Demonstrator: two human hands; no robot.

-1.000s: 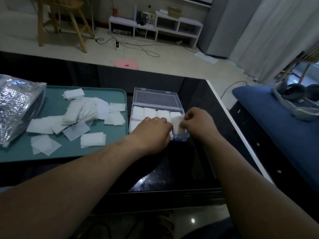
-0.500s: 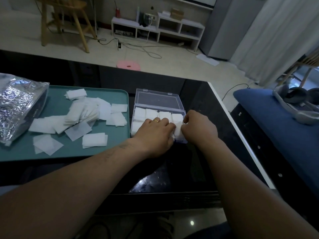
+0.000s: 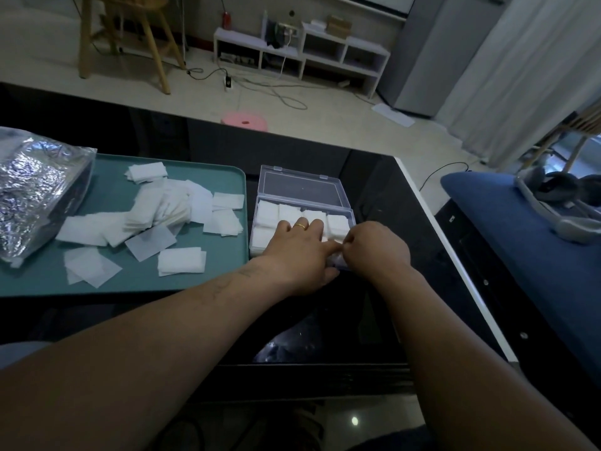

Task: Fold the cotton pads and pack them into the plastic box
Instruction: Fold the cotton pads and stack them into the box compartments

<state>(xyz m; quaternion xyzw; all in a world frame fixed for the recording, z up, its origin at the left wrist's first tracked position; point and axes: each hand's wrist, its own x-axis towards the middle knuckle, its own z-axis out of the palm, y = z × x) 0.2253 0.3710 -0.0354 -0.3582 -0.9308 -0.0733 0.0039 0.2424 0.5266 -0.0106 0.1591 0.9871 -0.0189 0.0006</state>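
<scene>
A: Hands, relative to the clear rectangular plastic box (image 3: 257, 222)?
B: Left hand (image 3: 299, 252) flat over it, fingers straight, pressing packed white cotton pads (image 3: 338, 222). Right hand (image 3: 377, 249) curled, pinching a folded pad (image 3: 336, 258) at near right corner.
A: Loose pads (image 3: 182, 261)?
B: On teal tray (image 3: 195, 284), just left of box.

Left grip (image 3: 299, 255) and right grip (image 3: 377, 247), the right pinching a folded pad (image 3: 336, 258), block the plastic box's (image 3: 255, 229) near right corner; open lid (image 3: 299, 188) lies behind it. Tray (image 3: 224, 252) with loose pads (image 3: 162, 209) and foil bag (image 3: 35, 193) fills the desk's (image 3: 383, 196) left side; bare strip along right edge.
</scene>
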